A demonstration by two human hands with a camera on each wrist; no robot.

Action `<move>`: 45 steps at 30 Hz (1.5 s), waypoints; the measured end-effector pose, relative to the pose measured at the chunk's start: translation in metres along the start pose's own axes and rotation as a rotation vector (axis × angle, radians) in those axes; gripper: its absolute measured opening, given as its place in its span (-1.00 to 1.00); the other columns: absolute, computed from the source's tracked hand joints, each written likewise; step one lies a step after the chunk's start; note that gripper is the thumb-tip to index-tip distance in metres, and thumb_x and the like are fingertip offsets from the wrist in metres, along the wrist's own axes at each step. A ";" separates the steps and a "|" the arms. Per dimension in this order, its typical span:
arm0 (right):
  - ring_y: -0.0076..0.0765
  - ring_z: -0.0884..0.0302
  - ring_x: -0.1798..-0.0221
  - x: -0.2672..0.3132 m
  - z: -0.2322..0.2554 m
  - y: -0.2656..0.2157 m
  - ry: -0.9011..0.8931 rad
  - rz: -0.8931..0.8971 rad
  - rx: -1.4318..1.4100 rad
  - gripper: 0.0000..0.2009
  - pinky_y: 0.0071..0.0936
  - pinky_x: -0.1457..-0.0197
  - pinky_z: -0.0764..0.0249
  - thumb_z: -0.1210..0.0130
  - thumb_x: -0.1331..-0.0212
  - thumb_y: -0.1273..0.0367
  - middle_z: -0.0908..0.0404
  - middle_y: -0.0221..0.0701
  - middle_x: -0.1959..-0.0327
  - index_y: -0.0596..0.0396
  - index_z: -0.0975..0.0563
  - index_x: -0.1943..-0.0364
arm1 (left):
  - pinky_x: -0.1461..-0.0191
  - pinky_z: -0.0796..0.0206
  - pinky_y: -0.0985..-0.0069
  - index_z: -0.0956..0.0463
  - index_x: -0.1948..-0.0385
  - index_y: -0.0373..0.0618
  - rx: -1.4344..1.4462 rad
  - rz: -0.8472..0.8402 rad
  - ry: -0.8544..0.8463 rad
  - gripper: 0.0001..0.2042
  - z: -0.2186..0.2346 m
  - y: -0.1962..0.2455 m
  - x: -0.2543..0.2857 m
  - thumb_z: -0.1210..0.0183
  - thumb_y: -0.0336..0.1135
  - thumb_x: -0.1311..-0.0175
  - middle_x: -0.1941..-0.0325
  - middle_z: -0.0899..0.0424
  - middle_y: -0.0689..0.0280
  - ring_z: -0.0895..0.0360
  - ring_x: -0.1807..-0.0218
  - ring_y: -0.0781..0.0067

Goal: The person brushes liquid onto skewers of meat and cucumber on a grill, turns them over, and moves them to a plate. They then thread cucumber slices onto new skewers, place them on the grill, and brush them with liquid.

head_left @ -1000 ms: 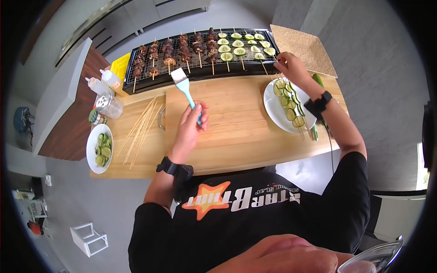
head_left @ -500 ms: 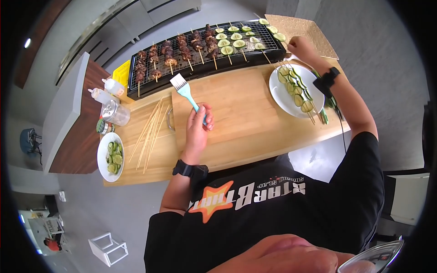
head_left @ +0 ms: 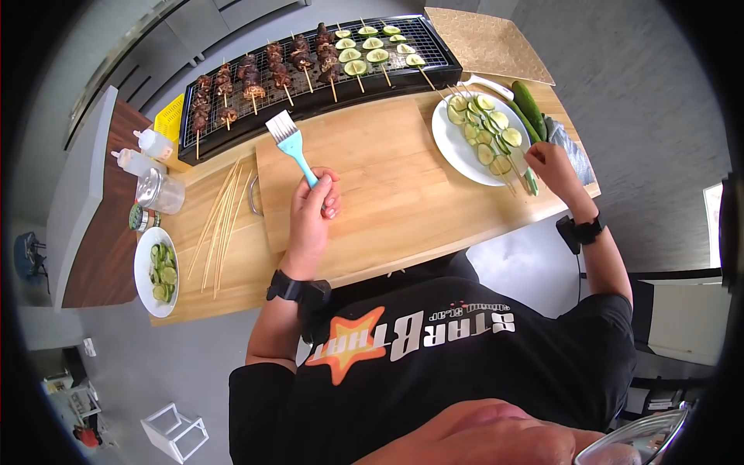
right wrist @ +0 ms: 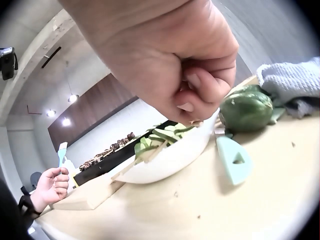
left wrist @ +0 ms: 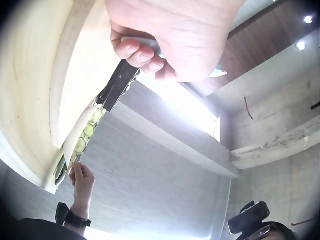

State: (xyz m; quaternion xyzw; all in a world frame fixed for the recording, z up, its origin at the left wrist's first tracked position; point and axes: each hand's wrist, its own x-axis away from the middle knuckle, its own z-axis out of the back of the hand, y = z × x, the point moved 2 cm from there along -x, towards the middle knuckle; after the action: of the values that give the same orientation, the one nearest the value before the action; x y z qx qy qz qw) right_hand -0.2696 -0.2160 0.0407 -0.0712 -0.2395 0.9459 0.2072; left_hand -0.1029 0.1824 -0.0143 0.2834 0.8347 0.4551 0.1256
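My left hand [head_left: 310,221] grips a basting brush [head_left: 292,149] with a light blue handle, bristles up, above the wooden cutting board [head_left: 372,163]. At the right, my right hand [head_left: 554,169] pinches the near end of a cucumber skewer [head_left: 498,119], whose slices lie over the white plate [head_left: 444,143]. More skewered cucumber slices [head_left: 484,153] rest on that plate. In the right wrist view the curled fingers [right wrist: 207,92] hide most of the stick. Beyond the board, the grill [head_left: 380,87] carries browned meat skewers [head_left: 250,75] and cucumber skewers [head_left: 355,67].
Bare bamboo sticks [head_left: 221,225] lie left of the board. Squeeze bottles [head_left: 139,161], a shaker jar [head_left: 161,191] and a bowl [head_left: 139,271] of cucumber slices line the left edge. Whole cucumbers [head_left: 528,108] and a grey knitted cloth [right wrist: 290,77] lie right of the plate.
My right hand has taken a cucumber skewer off the grill's right end, swung it past the corner and brought it back over the plate. The left hand keeps the brush raised.
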 end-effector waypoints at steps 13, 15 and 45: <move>-0.16 -0.54 0.45 -0.139 -0.033 -0.132 -0.065 0.365 0.192 -0.75 -0.33 0.30 -0.45 -0.21 -0.11 0.25 -0.58 -0.21 0.54 0.19 -0.58 0.41 | 0.51 0.00 0.75 -0.40 0.28 -0.13 -0.013 0.024 -0.030 -0.87 0.004 0.003 0.001 -0.03 -0.29 -0.34 0.58 -0.23 0.51 -0.14 0.57 0.75; -0.11 -0.56 0.42 -0.150 -0.044 -0.149 -0.083 0.304 0.307 -0.73 -0.28 0.28 -0.47 -0.21 -0.10 0.21 -0.60 -0.19 0.52 0.18 -0.60 0.42 | 0.50 0.00 0.75 -0.40 0.28 -0.13 -0.022 0.028 -0.045 -0.87 0.004 0.002 0.001 -0.03 -0.28 -0.34 0.58 -0.23 0.51 -0.13 0.58 0.75; -0.46 -0.45 0.68 -0.181 -0.039 -0.104 -0.188 0.137 -0.022 -0.74 -0.45 0.52 -0.37 -0.13 -0.13 0.35 -0.53 -0.34 0.72 0.26 -0.57 0.61 | 0.48 0.00 0.74 -0.39 0.27 -0.12 -0.067 0.038 -0.072 -0.88 0.000 0.005 0.002 0.00 -0.30 -0.34 0.57 -0.23 0.52 -0.13 0.54 0.76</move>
State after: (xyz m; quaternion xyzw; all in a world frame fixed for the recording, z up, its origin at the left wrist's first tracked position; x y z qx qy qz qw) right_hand -0.0594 -0.1935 0.0635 -0.0005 -0.2628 0.9576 0.1179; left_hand -0.1031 0.1861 -0.0100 0.3112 0.8082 0.4748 0.1565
